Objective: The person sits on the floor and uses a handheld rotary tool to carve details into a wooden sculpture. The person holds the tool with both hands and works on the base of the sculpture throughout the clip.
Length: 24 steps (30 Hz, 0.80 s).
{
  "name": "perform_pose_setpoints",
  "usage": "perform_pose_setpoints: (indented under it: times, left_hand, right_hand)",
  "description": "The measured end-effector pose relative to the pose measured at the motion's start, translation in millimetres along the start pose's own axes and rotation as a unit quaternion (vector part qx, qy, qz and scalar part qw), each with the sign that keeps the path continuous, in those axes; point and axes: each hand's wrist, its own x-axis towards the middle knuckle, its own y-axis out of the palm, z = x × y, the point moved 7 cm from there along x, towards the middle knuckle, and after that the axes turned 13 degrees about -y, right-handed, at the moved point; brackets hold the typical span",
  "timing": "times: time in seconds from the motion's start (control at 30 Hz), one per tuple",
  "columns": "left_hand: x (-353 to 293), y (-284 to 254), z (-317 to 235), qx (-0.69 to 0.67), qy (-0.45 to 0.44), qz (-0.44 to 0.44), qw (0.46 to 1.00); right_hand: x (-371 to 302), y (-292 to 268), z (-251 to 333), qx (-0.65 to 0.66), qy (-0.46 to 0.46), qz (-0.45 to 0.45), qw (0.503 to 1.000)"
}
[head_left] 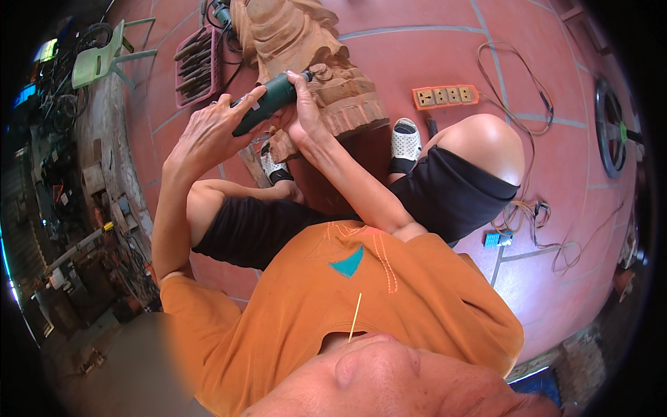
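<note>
A dark green die grinder (274,103) slants across the front of my lap, its nose pointing up and to the right. My left hand (212,128) is closed round its rear end. My right hand (306,115) grips near the nose, thumb along the front, its other fingers partly hidden under the body. The tip meets or hovers just over a brown wood carving (288,35) with draped folds; I cannot tell if it touches. The carving lies between my feet, its broad base (358,115) towards me. A rough wooden piece (283,147) sits below my right wrist.
Left of the carving, a pink basket (217,66) holds several chisel-like tools, with another corded tool (222,14) behind it. An orange power strip (445,97) and loose cables (531,132) lie on the red tiles at right, near a black wheel (611,128). A green chair (99,61) stands far left.
</note>
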Motion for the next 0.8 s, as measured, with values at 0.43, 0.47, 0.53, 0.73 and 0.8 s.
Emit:
perform_pose_setpoints:
  times: [0.43, 0.47, 0.53, 0.73, 0.8]
  left_hand:
    - [9.6, 2.9, 14.2, -0.024, -0.022, 0.023, 0.999]
    - [11.0, 3.3, 14.9, -0.023, -0.024, 0.025, 0.999]
    - [14.5, 5.9, 18.4, -0.026, -0.024, 0.029, 0.999]
    - [20.0, 6.1, 19.7, -0.019, -0.018, 0.036, 0.999]
    - [22.0, 6.0, 20.4, -0.020, -0.015, 0.035, 0.999]
  right_hand:
    - [8.5, 4.4, -7.4, 0.028, 0.023, -0.004, 0.999]
    - [9.8, 3.3, -8.3, 0.029, 0.022, -0.012, 0.999]
    - [12.0, 1.2, -9.1, 0.029, 0.022, -0.020, 0.999]
    - [11.9, -0.7, -8.1, 0.020, 0.033, -0.026, 0.999]
    - [12.9, -1.2, -8.1, 0.021, 0.016, -0.049, 0.998]
